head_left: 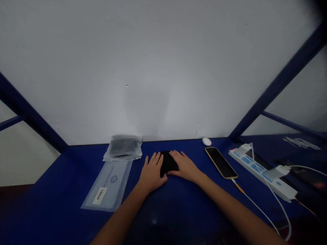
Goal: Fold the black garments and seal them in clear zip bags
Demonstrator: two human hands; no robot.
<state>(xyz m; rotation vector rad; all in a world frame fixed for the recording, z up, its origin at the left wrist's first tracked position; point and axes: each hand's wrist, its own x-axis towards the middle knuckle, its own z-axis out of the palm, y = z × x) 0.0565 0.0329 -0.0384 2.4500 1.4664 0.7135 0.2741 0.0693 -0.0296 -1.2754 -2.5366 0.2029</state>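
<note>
Leftmost on a blue table (63,190), a plastic sleeve (116,178) lies beside the left hand (152,173), its fingers spread, unclenched, across the left edge of a centered black cloth (168,164); the right hand (186,166), wrist angled inward, splays flat over the right edge.

Black flat fabric piece (169,162) is lying on the blue flat tabletop (63,190), between left hand (152,173) and right hand (187,167), both touching it. Stack of clear rectangular plastic pouches (124,148) is sitting left of and beyond left hand; translucent rectangular plastic bag (109,185) is lying nearer, left of left hand. Black rectangular gold-edged phone (221,162) is lying right of right hand, thin white cable (255,203) running from its near end. Long white plastic power strip (265,175) is sitting farther right. Small white oval case (206,142) is resting right of and beyond right hand.
</note>
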